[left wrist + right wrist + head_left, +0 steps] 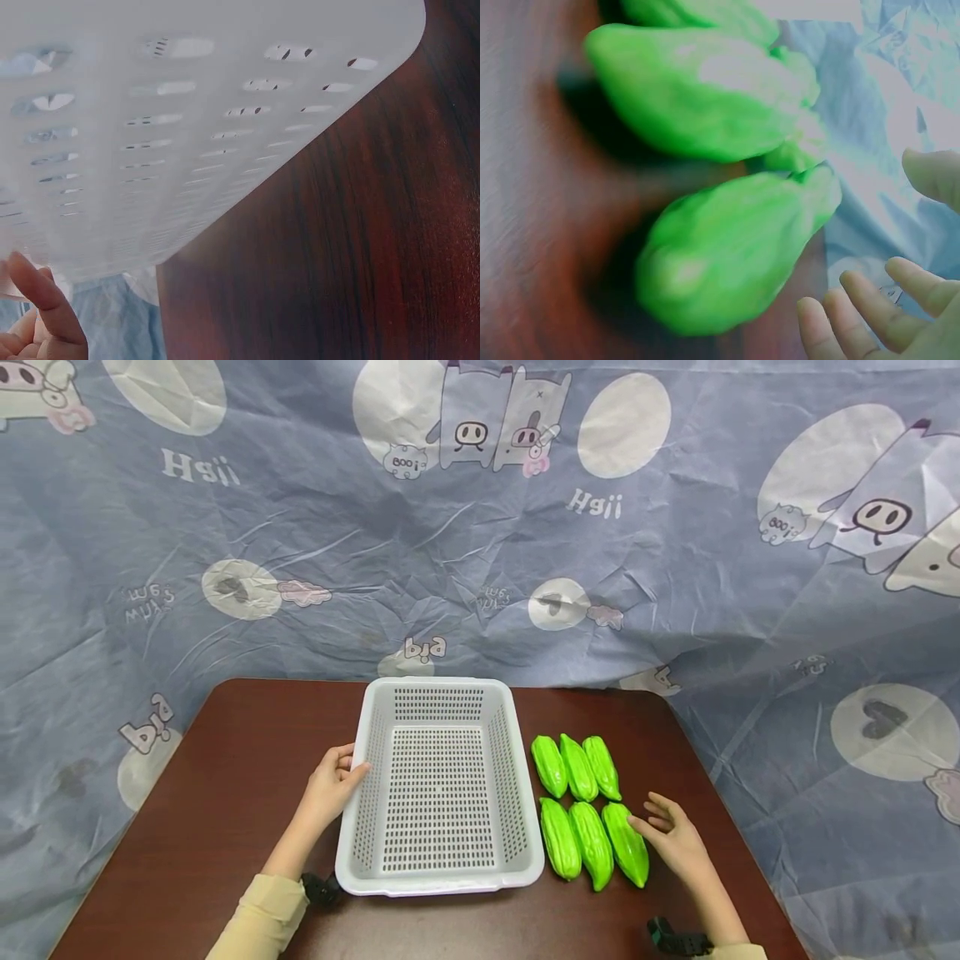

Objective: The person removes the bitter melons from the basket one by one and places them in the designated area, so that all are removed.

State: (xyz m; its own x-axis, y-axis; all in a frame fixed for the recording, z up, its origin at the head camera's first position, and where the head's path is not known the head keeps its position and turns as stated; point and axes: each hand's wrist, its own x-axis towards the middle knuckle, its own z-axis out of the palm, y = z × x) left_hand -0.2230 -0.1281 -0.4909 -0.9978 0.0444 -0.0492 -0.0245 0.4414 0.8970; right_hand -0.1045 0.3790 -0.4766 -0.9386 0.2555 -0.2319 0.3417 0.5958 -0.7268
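Note:
A light grey plastic basket [438,881] with slotted walls and floor stands on the table, nothing inside it. At its left rim my left hand [335,783] pinches the edge, thumb on top and fingers against the outer wall; the left wrist view shows the basket's slotted side [180,135] and curled fingers [49,300]. Right of the basket lie several bright green, ridged bitter melons [592,845] in two rows of three. Beside the near row's rightmost bitter melon [626,845] hovers my right hand [675,837], fingers spread and relaxed, holding nothing. Blurred bitter melons [727,255] fill the right wrist view.
The dark reddish-brown wooden table [187,827] has rounded far corners. Behind it hangs a blue-grey cloth [420,552] printed with cartoon pigs, which also drops down past both sides. Black wrist devices show at the left wrist [321,889] and the right wrist [675,937].

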